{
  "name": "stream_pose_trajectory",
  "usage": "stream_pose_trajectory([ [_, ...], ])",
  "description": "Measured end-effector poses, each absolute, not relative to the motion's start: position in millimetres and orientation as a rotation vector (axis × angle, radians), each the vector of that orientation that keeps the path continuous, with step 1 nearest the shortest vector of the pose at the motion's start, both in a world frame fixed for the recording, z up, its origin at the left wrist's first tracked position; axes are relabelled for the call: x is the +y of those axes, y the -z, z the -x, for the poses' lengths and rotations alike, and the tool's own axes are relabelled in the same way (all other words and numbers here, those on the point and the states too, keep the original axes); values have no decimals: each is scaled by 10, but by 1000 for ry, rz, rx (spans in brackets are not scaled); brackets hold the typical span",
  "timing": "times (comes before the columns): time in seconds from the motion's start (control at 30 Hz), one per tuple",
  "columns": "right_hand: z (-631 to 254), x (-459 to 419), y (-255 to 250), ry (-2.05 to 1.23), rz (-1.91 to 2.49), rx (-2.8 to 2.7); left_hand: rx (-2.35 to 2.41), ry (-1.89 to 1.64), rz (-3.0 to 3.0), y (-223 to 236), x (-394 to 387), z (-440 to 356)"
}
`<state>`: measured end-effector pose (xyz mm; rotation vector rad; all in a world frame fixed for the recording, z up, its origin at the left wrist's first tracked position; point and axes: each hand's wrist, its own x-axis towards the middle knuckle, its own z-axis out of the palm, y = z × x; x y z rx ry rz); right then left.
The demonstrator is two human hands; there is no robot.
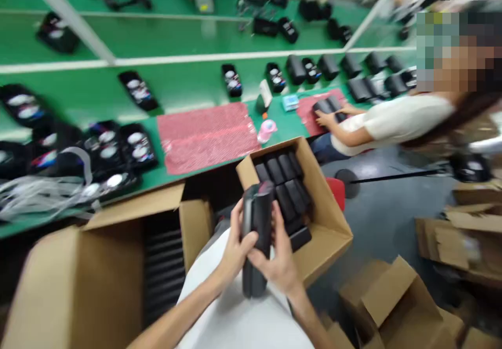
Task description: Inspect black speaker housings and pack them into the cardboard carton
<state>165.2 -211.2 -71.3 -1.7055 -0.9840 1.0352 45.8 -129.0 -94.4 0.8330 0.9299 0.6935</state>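
Observation:
Both of my hands grip a long black plastic case (262, 234) above my lap, with a lengthwise seam between its two parts. My left hand (236, 241) wraps around its left side, thumb laid across the front. On the other side, my right hand (279, 249) closes around the case with its thumb near the left one. Just beyond them stands an open cardboard box (327, 207) holding rows of similar black cases (288, 184). Motion blur hides fine detail on the case.
To the left is another open carton (105, 281) with black ridged contents. The green bench (151, 129) ahead carries a red bubble-wrap mat (207, 134), a pink bottle (267, 130) and open black housings (137, 147). At right a co-worker (392, 121) handles black cases; cartons (408, 302) lie on the floor.

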Motion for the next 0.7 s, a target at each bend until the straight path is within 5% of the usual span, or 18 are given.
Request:
stream_pose_trajectory([
  [0.17, -1828, -1943, 897, -1051, 1812, -997, 1086, -590, -831, 1474, -1195, -623],
  [0.5, -2159, -2265, 1441, -1050, 1832, -753, 923, -558, -1153, 1780, -1059, -1364],
  [0.7, -2164, -2580, 1946, -750, 2092, -726, 783, -359, -1224, 2126, -1201, -1754],
])
